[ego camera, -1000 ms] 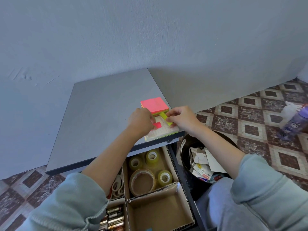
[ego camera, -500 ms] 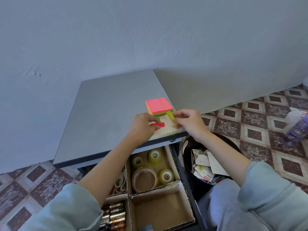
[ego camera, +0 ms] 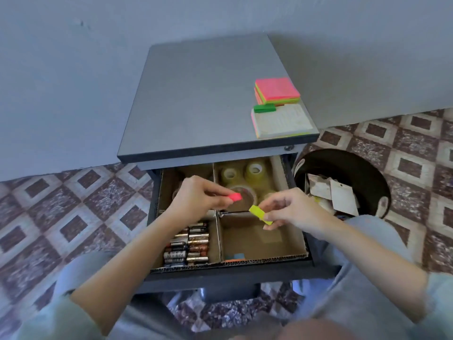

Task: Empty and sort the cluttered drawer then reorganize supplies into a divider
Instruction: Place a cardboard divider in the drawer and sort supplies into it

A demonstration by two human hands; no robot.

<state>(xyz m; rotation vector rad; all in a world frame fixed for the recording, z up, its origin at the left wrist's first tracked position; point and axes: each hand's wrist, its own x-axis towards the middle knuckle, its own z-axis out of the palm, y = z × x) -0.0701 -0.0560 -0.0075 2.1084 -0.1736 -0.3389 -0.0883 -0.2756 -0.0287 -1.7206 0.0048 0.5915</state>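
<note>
Pink tabs [ego camera: 234,197] pinched by left hand [ego camera: 196,197] above drawer [ego camera: 230,262] | yellow tabs [ego camera: 260,214] pinched by right hand [ego camera: 291,209] above drawer

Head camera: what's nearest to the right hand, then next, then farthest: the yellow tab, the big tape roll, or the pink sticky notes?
1. yellow tab: pinched in the right hand.
2. big tape roll: in the drawer, just to the left.
3. pink sticky notes: up on the cabinet top.

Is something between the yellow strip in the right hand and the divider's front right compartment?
Nothing visible. The right hand pinches the yellow strip over the front right compartment, open on top; only small coloured pieces lie at its near wall.
</note>
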